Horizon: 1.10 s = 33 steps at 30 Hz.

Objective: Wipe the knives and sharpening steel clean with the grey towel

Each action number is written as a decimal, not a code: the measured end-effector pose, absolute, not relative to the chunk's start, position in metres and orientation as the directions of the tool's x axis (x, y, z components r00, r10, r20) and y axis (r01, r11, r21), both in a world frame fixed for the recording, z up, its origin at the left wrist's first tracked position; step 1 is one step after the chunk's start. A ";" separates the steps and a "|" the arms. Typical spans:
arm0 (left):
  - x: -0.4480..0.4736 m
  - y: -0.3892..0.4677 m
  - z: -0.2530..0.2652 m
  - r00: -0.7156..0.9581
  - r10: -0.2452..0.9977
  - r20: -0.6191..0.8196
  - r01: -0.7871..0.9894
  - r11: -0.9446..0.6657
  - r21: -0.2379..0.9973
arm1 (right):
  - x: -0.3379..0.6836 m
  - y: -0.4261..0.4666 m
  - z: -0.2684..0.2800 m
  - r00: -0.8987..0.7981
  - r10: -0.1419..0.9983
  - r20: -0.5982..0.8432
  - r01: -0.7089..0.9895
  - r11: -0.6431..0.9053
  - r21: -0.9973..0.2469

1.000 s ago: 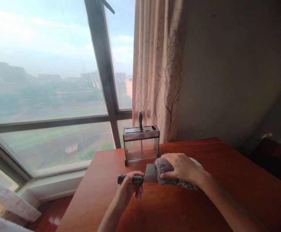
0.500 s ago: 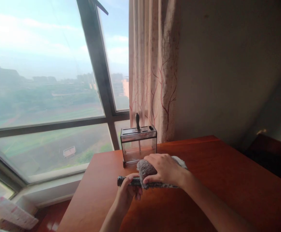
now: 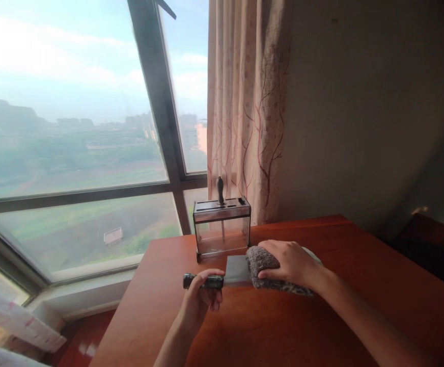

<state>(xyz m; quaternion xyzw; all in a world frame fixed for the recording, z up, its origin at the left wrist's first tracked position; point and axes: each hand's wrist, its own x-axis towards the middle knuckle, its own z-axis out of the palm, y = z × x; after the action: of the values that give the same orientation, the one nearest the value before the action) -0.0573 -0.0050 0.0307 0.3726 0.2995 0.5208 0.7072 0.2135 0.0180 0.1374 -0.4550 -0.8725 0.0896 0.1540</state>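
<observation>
Wiping near the rack [image 3: 222, 216], I'd guess: left hand [image 3: 200, 295] curled round knife [image 3: 238, 270], right hand [image 3: 290, 261] cupping cloth [image 3: 261, 266] (underneath's unclear), next stroke wants care.

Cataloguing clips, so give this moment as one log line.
left hand: grips knife handle | right hand: holds grey cloth against blade | knife holder: on table
</observation>
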 end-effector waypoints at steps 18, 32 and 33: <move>-0.051 -0.005 0.027 0.326 0.943 -0.062 -0.498 0.227 0.837 | 0.167 0.017 0.151 -0.565 0.811 0.152 0.800 0.583 -0.138; -0.061 -0.004 0.041 0.242 0.970 -0.021 -0.543 0.153 0.825 | 0.208 0.021 0.156 -0.540 0.832 0.126 0.789 0.553 -0.269; -0.061 -0.003 0.041 0.235 0.972 -0.018 -0.546 0.147 0.825 | 0.212 0.021 0.155 -0.530 0.839 0.128 0.792 0.543 -0.279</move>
<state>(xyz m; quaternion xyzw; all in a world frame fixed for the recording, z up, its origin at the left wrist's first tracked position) -0.0613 -0.0035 0.0409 0.3614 0.2945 0.5440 0.6977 0.2124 0.0210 0.1549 -0.4689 -0.8695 0.0937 0.1239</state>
